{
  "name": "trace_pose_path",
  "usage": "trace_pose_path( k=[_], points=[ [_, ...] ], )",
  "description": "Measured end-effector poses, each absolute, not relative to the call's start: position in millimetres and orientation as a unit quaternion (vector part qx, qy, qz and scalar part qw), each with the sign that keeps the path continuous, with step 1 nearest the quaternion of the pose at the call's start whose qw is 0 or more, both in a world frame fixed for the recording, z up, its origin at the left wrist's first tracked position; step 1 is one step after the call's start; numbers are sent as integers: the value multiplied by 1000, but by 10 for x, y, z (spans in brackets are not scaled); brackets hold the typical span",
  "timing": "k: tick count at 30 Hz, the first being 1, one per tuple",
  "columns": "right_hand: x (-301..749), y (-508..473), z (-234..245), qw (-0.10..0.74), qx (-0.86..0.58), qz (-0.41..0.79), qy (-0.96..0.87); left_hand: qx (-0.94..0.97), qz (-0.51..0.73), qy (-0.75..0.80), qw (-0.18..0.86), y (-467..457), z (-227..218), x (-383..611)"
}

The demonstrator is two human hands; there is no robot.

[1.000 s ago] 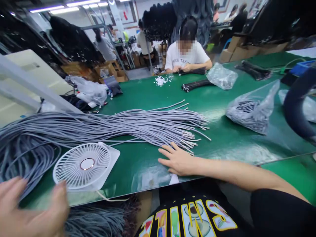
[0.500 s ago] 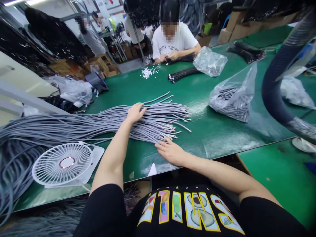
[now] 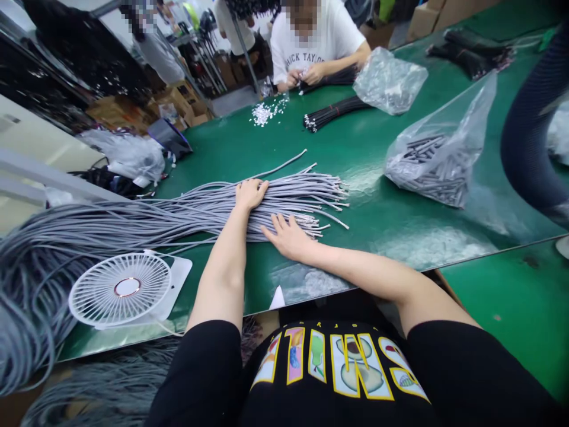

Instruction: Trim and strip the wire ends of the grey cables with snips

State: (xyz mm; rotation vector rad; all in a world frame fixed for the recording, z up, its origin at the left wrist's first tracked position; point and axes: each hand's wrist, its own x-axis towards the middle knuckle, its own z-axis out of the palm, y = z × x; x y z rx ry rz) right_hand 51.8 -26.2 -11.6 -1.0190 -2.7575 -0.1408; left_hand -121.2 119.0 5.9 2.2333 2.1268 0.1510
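A thick bundle of grey cables stretches across the green table, its pale cut ends fanned out to the right. My left hand lies on top of the bundle with its thumb spread and its fingertips partly hidden over the far side. Along the near edge of the bundle, my right hand rests palm down, fingers apart and touching the cables close to their ends. One cable end sticks out from the far side of the bundle.
A white fan stands at the near left. To the right lies a clear bag of short grey tubes. Across the table, a co-worker handles black cables beside a black cable bundle and scattered white pieces. A dark hose hangs at right.
My right hand has slid left and away from me, further onto the near side of the cables. My left hand stays on the bundle. The camera view has shifted slightly.
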Motion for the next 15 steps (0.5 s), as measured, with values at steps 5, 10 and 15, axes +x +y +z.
trace_pose_path(
  k=[5,10,15],
  points=[
    [723,2,-101,70,-356,-20,-931,723,58,688,13,1188,54,-1148],
    [909,125,-78,73,-348,-17,-935,715,46,697,16,1160,94,-1063],
    [1060,203,-52,71,-331,-17,-941,713,31,701,7,1101,101,-992]
  ],
)
